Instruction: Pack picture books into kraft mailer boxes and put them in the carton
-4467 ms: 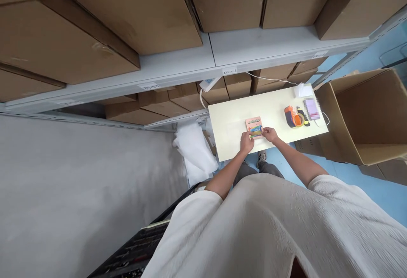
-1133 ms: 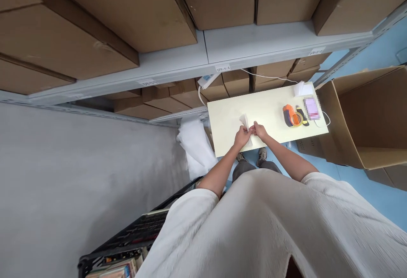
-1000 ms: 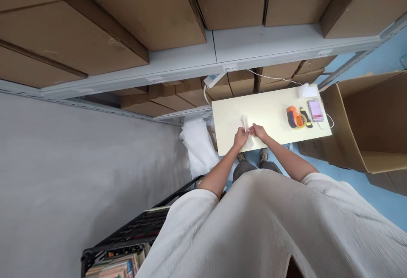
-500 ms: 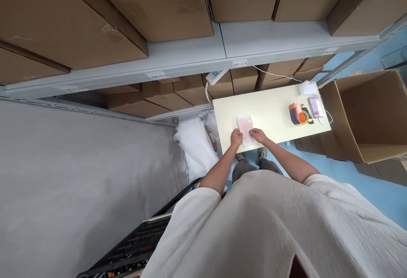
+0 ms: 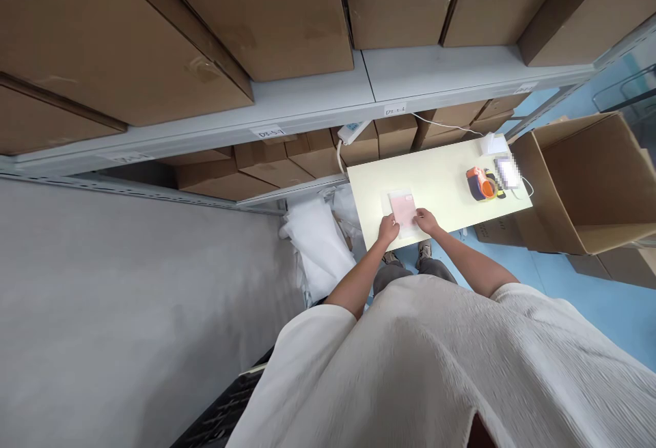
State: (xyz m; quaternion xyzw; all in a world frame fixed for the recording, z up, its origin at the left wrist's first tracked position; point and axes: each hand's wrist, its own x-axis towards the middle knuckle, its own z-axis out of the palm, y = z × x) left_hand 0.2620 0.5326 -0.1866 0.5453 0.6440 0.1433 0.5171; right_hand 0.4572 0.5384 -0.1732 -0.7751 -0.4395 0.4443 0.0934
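A small pink book inside a thin white wrap (image 5: 402,207) lies flat on the pale yellow table (image 5: 435,178), near its front edge. My left hand (image 5: 388,229) grips the near left corner of the wrapped book, fingers curled. My right hand (image 5: 425,220) pinches the near right corner. Both forearms reach forward from my white top.
An orange tape dispenser (image 5: 480,184), a phone on a white cable (image 5: 507,173) and a white block (image 5: 493,143) sit at the table's right end. An open cardboard box (image 5: 584,182) stands right of the table. White foam sheets (image 5: 318,243) lie left. Shelves of cartons (image 5: 287,31) rise behind.
The colourful book seen earlier was lifted on edge with a white wrap around it, then laid flat again. It now shows pale pink through the wrap, with both hands at its near corners.
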